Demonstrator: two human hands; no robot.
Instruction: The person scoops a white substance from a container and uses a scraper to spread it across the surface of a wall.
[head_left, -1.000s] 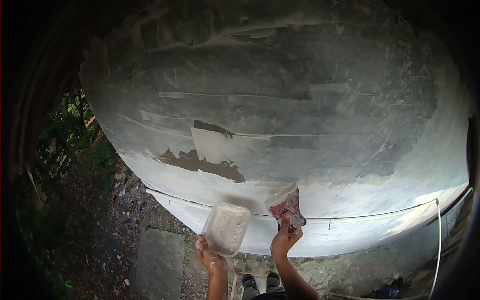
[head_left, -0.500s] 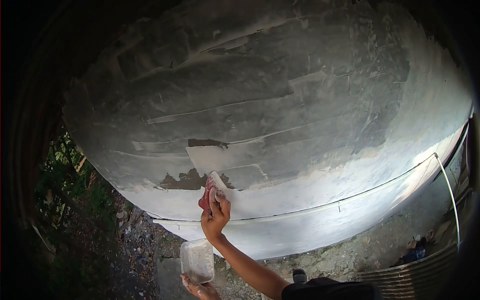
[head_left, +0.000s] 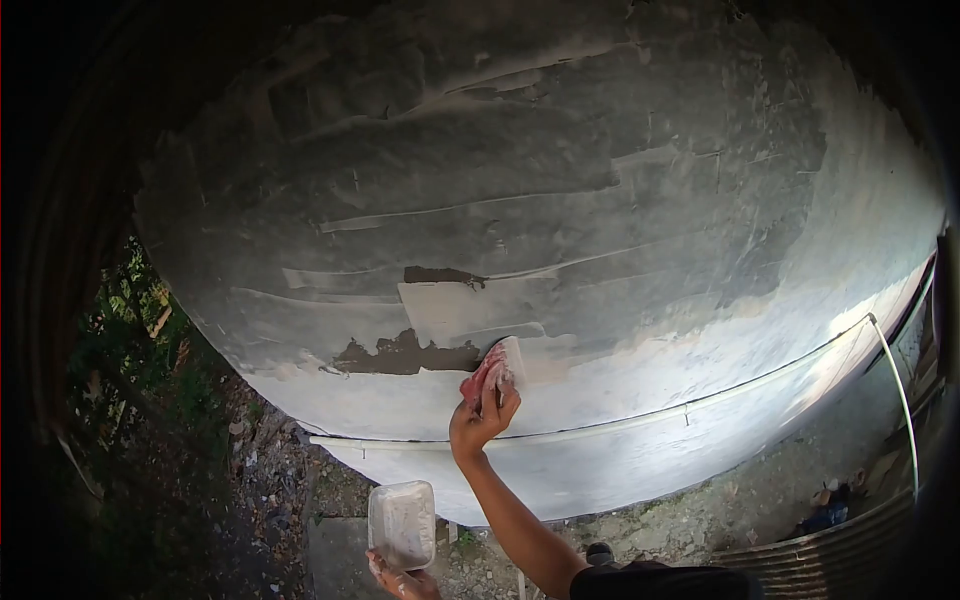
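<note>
View: head camera, looking forward and down.
Spreader [head_left: 488,375]: at the lower part of the wall [head_left: 560,240], just right of the jagged dark patch [head_left: 405,358]; tilted, with its pale flat edge apparently touching the surface.
Right hand [head_left: 482,425]: gripping the spreader, fingers closed around the lower part of its red body.
Spreader handling: judged light; the pale edge is probably thin and stiff, the red body softer. Its material cannot be told.
Spreader hold: pinch the red body between thumb and fingers; keep fingertips off the pale edge. White smears may make the grip slippery.
Plastic tub [head_left: 402,489]: below the pipe [head_left: 600,434], well apart from the spreader, open side facing the camera.
Left hand [head_left: 402,580]: gripping the tub at its lower end; part of the grip is hidden.
Tub contents: white residue; depth cannot be told.
Tub handling: judged light and thin-walled, liable to flex or crack if squeezed hard.
Tub hold: support the base from beneath, with the thumb at the rim; keep it level enough to retain any loose paste.
</note>
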